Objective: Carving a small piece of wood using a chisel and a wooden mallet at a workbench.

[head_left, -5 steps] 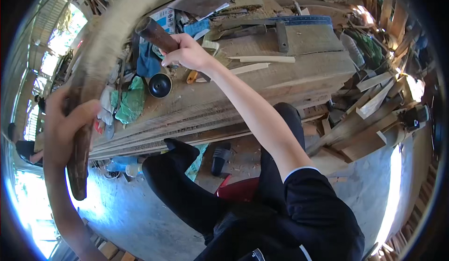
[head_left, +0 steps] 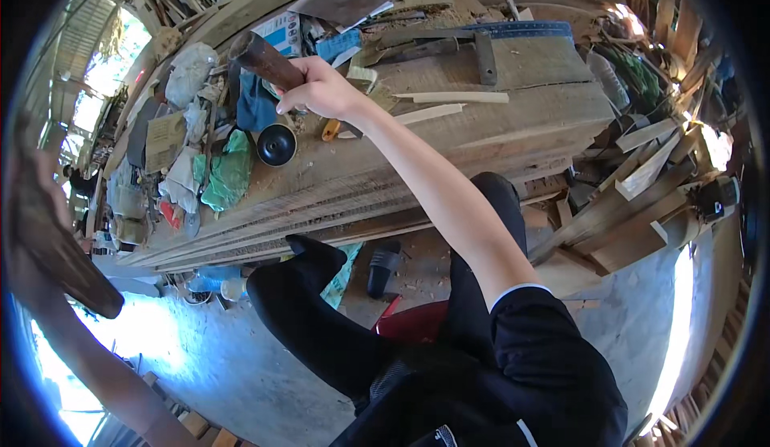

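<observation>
My right hand (head_left: 318,90) grips a short dark wooden cylinder (head_left: 261,60) above a heavy plank bench (head_left: 537,118). Close below it are blue cloth (head_left: 255,104), a black bowl (head_left: 277,145) and an orange-handled tool (head_left: 330,129). Pale wood strips (head_left: 457,97) lie to the right, near a dark metal tool (head_left: 486,60) and a blue perforated strip (head_left: 525,30). My left hand (head_left: 44,194) is at the far left rim, closed round a long dark wooden piece (head_left: 76,266); its fingers are dim and partly cut off there.
Scrap timber (head_left: 609,230) is piled at the right. Plastic bags (head_left: 228,166) and clutter cover the bench's left end. A red stool (head_left: 409,319) is beneath me, and a slipper (head_left: 383,266) lies on the floor under the bench edge.
My left hand has swung outward to the left rim with the long wooden piece, uncovering the bench's left end. My right hand has barely moved.
</observation>
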The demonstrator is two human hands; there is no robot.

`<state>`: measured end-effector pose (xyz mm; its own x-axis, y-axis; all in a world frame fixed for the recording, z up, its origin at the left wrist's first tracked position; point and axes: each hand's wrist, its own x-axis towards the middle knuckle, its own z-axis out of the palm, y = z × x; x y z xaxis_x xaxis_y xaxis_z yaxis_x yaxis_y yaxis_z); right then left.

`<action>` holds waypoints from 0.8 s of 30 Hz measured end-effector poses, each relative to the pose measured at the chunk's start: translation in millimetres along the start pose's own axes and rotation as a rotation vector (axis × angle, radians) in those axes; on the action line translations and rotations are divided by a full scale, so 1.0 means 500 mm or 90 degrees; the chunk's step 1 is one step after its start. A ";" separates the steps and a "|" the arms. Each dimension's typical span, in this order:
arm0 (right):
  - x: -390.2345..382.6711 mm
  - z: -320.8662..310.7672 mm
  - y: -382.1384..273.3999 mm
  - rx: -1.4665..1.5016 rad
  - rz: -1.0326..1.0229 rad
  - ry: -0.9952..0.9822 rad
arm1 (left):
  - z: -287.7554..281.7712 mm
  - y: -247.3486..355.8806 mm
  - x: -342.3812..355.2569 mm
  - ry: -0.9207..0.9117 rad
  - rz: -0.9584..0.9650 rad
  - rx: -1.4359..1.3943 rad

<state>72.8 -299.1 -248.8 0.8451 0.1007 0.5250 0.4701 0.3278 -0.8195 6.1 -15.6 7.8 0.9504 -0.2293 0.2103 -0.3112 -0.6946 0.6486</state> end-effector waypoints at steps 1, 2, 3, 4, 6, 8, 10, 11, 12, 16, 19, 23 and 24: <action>0.001 -0.001 0.002 0.013 -0.010 -0.007 | 0.006 0.004 0.013 0.074 -0.070 -0.006; 0.003 -0.003 0.003 0.003 -0.007 -0.010 | 0.012 0.009 0.022 0.149 -0.138 -0.014; 0.005 -0.005 0.005 -0.013 0.012 -0.003 | 0.017 0.015 0.028 0.223 -0.206 -0.020; 0.006 -0.009 0.007 -0.003 -0.005 -0.008 | 0.022 0.020 0.031 0.296 -0.272 -0.025; 0.008 -0.010 0.015 -0.006 0.002 -0.005 | 0.101 -0.027 0.008 0.157 0.136 0.284; 0.016 0.008 0.025 0.006 0.003 -0.007 | 0.180 -0.044 -0.004 0.025 0.420 0.466; 0.025 0.011 0.024 0.004 0.013 -0.029 | 0.189 -0.019 -0.041 -0.144 0.286 0.225; 0.023 0.003 0.023 0.036 0.006 -0.027 | 0.165 0.007 -0.054 -0.163 0.126 0.078; 0.012 0.001 0.027 0.069 0.016 -0.005 | 0.149 0.026 -0.069 -0.188 -0.036 -0.062; 0.012 -0.007 0.021 0.050 0.007 -0.028 | 0.099 0.069 -0.099 -0.009 0.124 -0.203; 0.011 0.000 0.016 0.013 -0.016 -0.016 | 0.074 0.042 -0.105 0.038 0.192 -0.237; 0.003 -0.002 -0.010 -0.094 -0.041 0.088 | 0.187 -0.067 -0.121 0.182 0.158 -0.118; 0.001 -0.007 -0.028 -0.092 -0.069 0.067 | 0.228 -0.093 -0.133 0.163 0.066 -0.126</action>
<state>67.4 -307.1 -237.9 0.8058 -0.0285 0.5915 0.5850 0.1932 -0.7877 -43.1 -45.5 -119.9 0.8911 -0.0961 0.4434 -0.4237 -0.5255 0.7377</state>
